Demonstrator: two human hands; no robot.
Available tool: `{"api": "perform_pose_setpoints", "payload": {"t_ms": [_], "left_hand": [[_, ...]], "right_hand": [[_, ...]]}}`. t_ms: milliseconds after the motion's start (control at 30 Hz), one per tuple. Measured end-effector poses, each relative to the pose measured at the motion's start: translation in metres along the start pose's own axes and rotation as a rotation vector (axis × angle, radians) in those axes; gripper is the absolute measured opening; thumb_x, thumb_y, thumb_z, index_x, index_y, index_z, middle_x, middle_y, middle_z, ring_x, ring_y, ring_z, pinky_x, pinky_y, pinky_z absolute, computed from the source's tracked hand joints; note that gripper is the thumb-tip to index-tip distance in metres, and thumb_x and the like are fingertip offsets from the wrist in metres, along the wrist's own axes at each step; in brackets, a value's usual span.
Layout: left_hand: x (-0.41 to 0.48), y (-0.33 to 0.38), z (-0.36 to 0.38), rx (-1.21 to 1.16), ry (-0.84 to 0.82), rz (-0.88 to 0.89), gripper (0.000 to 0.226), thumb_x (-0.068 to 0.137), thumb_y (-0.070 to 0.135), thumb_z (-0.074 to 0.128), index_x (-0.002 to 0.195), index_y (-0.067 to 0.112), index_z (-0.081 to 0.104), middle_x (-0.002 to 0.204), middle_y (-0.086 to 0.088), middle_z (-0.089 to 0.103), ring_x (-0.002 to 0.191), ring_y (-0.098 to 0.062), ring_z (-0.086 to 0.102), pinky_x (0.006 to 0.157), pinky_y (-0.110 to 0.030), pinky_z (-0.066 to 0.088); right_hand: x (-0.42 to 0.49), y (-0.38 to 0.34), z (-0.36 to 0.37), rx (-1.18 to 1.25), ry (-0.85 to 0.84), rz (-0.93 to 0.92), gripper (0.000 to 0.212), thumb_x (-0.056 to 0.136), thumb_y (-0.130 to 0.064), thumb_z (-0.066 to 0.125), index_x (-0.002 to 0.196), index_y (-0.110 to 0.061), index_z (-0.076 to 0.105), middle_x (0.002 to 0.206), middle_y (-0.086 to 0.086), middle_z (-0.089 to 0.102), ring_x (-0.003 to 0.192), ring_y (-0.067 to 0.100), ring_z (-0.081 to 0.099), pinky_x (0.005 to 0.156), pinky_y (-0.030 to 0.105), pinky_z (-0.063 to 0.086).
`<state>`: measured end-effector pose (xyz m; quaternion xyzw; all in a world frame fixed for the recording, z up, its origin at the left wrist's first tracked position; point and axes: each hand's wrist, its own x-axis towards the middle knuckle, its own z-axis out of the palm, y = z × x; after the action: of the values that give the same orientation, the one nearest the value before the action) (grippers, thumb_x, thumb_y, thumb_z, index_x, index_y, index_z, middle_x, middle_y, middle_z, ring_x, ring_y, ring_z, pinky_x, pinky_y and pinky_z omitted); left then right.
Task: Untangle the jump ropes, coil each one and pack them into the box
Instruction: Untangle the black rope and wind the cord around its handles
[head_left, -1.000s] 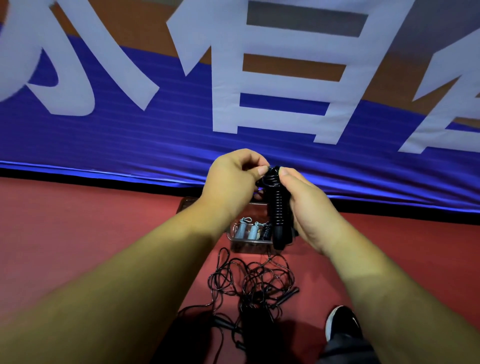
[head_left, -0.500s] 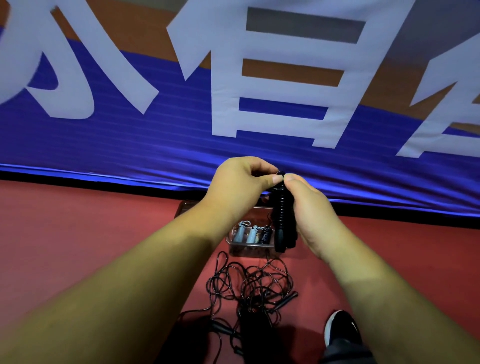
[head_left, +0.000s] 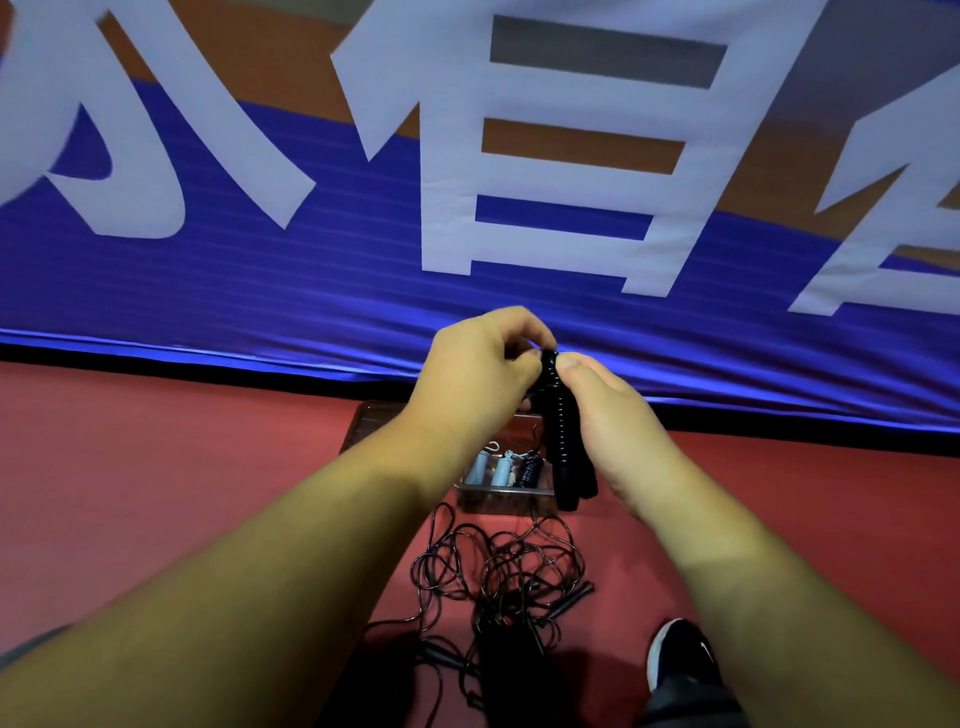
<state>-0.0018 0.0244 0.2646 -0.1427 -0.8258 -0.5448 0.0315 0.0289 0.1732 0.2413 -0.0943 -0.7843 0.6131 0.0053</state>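
A coiled black jump rope (head_left: 562, 431), wound tightly around its paired handles, hangs upright between a person's two hands above the red floor (head_left: 182, 467), its long axis running near-vertical with the handle ends pointing down toward the box (head_left: 498, 493). The left hand (head_left: 478, 384) pinches the top of the bundle with thumb and fingertips closed together on the last turn of cord, while the right hand (head_left: 608, 415) cups the bundle's right side, its thumb pressed against the same top end; both grips are clamped on the rope, apparently finishing or tucking the final wrap.

The box lies just below and slightly to the left of the hanging bundle, farther from the wearer than the loose ropes. It already holds three wound ropes standing side by side: two pale blue ones (head_left: 488, 467) and a black one (head_left: 530, 467). The free space in the box appears to be at the right end, almost directly under the bundle's lower tip, so the coming move looks like a short lowering, with the right hand nearer that spot.

Nearer the wearer, a tangle of black ropes (head_left: 498, 577) sprawls on the floor, still to be sorted. A black shoe (head_left: 680, 654) shows at near right, and a blue banner (head_left: 260, 270) with large white characters fills the far background.
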Motion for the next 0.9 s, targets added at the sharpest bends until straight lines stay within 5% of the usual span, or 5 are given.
{"api": "perform_pose_setpoints", "payload": {"t_ms": [100,267,433,567,900], "left_hand": [[0.010,-0.005,-0.012,0.189,-0.096,0.137,0.016,0.091,0.012,0.076,0.094,0.028,0.079,0.087,0.009,0.074,0.078,-0.007,0.071,0.078,-0.030,0.058],[0.016,-0.013,-0.021,0.376,-0.187,0.345,0.010,0.088,0.015,0.080,0.090,0.023,0.075,0.090,0.007,0.066,0.075,-0.011,0.066,0.072,-0.036,0.056],[0.009,-0.016,-0.020,0.400,-0.280,0.249,0.013,0.090,0.020,0.078,0.095,0.029,0.071,0.083,0.018,0.067,0.074,0.001,0.064,0.070,-0.026,0.052],[0.007,-0.021,-0.020,0.429,-0.363,0.217,0.011,0.091,0.018,0.075,0.094,0.026,0.068,0.089,0.009,0.069,0.073,-0.002,0.064,0.071,-0.028,0.052],[-0.001,-0.025,-0.016,0.464,-0.422,0.165,0.011,0.099,0.012,0.060,0.092,0.020,0.055,0.097,0.004,0.055,0.082,-0.014,0.054,0.065,-0.023,0.039]], "right_hand": [[-0.001,0.002,-0.004,-0.012,-0.003,0.004,0.038,0.111,-0.049,0.045,0.098,-0.038,0.079,0.092,-0.005,0.081,0.088,0.017,0.072,0.095,0.046,0.054],[-0.006,-0.005,-0.009,-0.054,-0.100,0.071,0.052,0.114,-0.046,0.039,0.092,-0.015,0.075,0.069,0.007,0.076,0.051,0.017,0.061,0.052,0.025,0.048],[-0.011,-0.003,-0.016,-0.115,-0.209,0.141,0.061,0.115,-0.044,0.035,0.098,0.000,0.074,0.055,0.004,0.069,0.040,0.017,0.054,0.044,0.021,0.043],[-0.010,0.007,-0.013,-0.096,-0.286,0.201,0.066,0.102,-0.058,0.043,0.087,-0.005,0.079,0.080,0.030,0.073,0.055,0.032,0.055,0.050,0.032,0.044],[-0.014,0.012,-0.014,-0.052,-0.369,0.151,0.020,0.107,-0.022,0.051,0.105,-0.011,0.066,0.083,0.016,0.074,0.056,0.026,0.055,0.047,0.025,0.044]]}}
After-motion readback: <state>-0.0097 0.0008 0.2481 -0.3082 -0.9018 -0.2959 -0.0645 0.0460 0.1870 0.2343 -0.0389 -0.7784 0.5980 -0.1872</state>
